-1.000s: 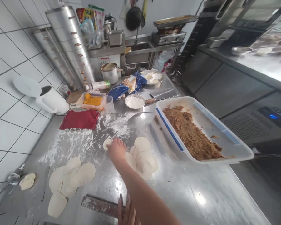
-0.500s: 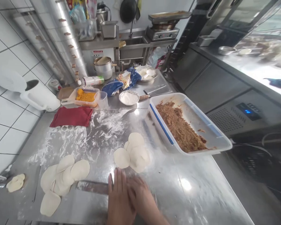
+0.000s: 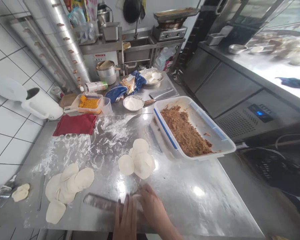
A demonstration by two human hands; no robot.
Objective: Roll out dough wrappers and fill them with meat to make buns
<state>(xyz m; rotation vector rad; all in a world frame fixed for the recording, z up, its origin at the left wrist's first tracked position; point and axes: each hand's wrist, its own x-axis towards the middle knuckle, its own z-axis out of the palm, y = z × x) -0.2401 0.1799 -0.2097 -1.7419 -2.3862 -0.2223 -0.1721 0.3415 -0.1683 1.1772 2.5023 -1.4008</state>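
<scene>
Steel table [image 3: 180, 200], two hands [image 3: 126, 215], one rolling pin [image 3: 98, 202]

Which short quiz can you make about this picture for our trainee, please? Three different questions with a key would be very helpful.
1. What is the left hand on?
A) the red cloth
B) the rolling pin
C) the white jug
2. True or false: the brown mix is inside the tub.
3. Fill in: The dough discs lie on the metal ____.

Key: 1. B. 2. True. 3. table.
</scene>
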